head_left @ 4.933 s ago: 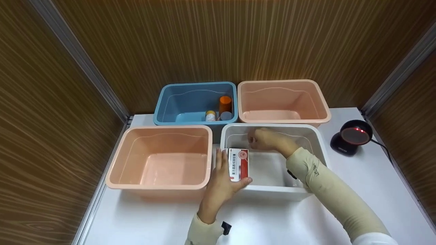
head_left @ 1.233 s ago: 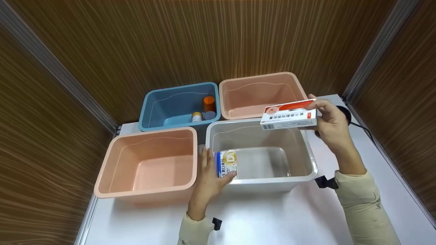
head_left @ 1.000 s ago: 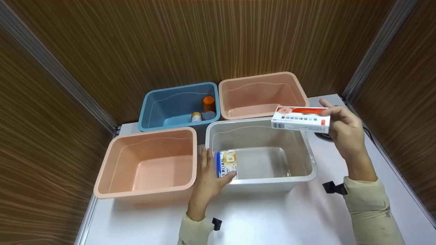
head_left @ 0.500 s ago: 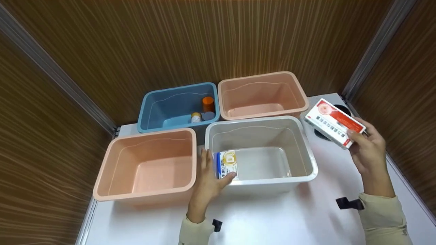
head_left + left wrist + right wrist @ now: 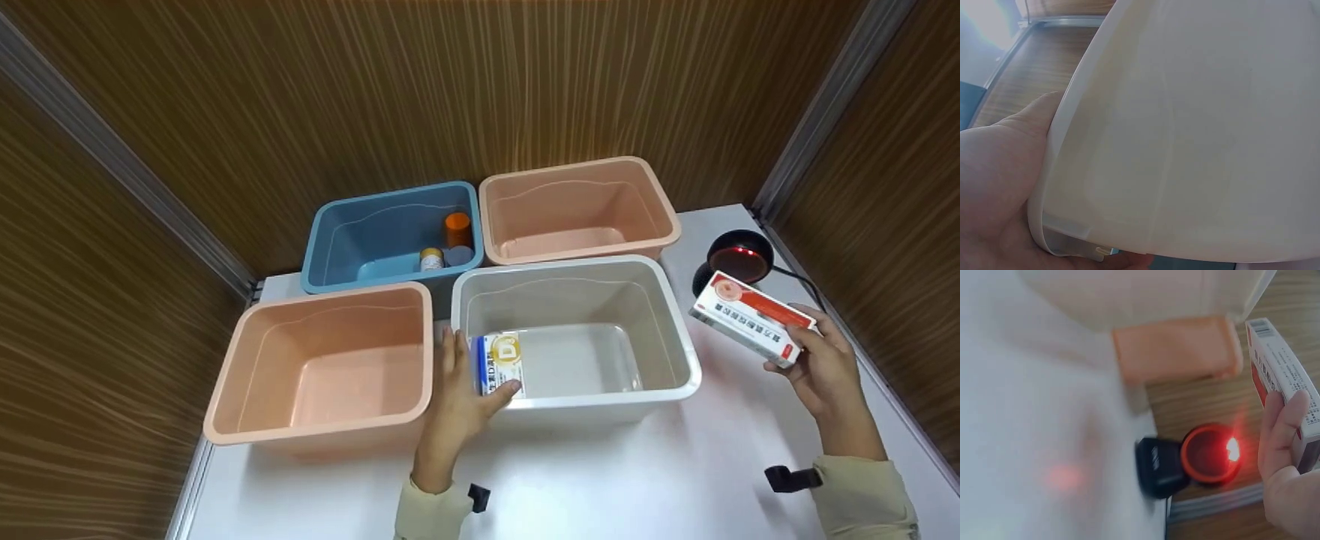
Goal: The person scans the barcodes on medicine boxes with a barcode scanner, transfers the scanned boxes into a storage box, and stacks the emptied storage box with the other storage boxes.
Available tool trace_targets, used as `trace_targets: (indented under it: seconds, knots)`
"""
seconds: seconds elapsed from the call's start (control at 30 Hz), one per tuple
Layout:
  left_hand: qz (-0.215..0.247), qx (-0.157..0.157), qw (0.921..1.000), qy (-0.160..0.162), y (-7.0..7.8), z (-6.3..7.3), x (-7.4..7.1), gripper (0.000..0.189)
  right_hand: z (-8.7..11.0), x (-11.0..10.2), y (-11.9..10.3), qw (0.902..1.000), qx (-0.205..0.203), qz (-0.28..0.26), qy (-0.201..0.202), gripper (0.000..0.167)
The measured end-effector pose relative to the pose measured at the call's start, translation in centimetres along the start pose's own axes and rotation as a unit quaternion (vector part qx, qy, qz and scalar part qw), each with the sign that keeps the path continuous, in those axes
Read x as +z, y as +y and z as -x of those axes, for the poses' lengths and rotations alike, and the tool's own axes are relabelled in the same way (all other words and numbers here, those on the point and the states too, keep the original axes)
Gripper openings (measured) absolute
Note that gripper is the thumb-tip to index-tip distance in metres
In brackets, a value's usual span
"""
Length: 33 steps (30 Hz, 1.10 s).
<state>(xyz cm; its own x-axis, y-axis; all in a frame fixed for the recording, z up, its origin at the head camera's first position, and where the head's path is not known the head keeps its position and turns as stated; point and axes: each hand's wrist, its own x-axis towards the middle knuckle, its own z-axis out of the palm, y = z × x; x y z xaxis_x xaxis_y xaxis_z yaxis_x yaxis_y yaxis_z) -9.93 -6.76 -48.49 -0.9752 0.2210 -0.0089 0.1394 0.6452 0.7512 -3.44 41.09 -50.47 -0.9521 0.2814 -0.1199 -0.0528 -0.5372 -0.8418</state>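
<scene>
My right hand (image 5: pixel 823 364) pinches a white and red medicine box (image 5: pixel 754 319) between thumb and fingers, raised just in front of the black barcode scanner (image 5: pixel 741 255). The box is tilted, its printed red and white face visible from above; in the right wrist view, a barcode shows on one end of the box (image 5: pixel 1283 368). My left hand (image 5: pixel 459 401) rests at the near left corner of the white bin (image 5: pixel 577 400), fingers straight along its side and thumb over the front rim. Beside that thumb, inside the bin, lies a blue, white and yellow D3 medicine box (image 5: pixel 502 361).
A pink bin (image 5: pixel 319 431) stands at the left and another pink bin (image 5: pixel 581 251) at the back. The blue bin (image 5: pixel 375 279) holds an orange bottle (image 5: pixel 457 229) and other small bottles. Wood-grain walls surround the white table (image 5: pixel 570 480). The scanner glows red.
My right hand has lifted the red and white box out of the white bin, carried it right and turned it before the scanner. The D3 box is now uncovered. My left hand stays at the corner.
</scene>
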Motion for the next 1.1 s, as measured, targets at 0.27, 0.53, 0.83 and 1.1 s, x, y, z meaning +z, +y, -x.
trace_targets:
  seconds: [0.27,0.53,0.83,1.1]
  knots:
    - [-0.008,-0.002,1.0000,0.000,0.1,0.0,0.0,0.116,-0.7,-2.8,0.1,0.9984,0.053,0.018,-0.004,0.027]
    - [0.001,0.010,0.9999,-0.001,0.0,0.0,0.0,0.116,-1.1,-4.0,0.4,0.9955,0.075,0.059,0.007,0.024]
    - [0.000,0.023,0.9997,0.007,-0.1,0.0,0.0,0.115,-1.5,-4.1,0.2,0.9922,0.091,0.085,-0.005,0.024]
    - [0.001,0.019,0.9998,0.007,-0.1,0.1,0.0,0.115,-1.4,-2.7,-1.6,0.9972,0.063,0.030,-0.025,0.028]
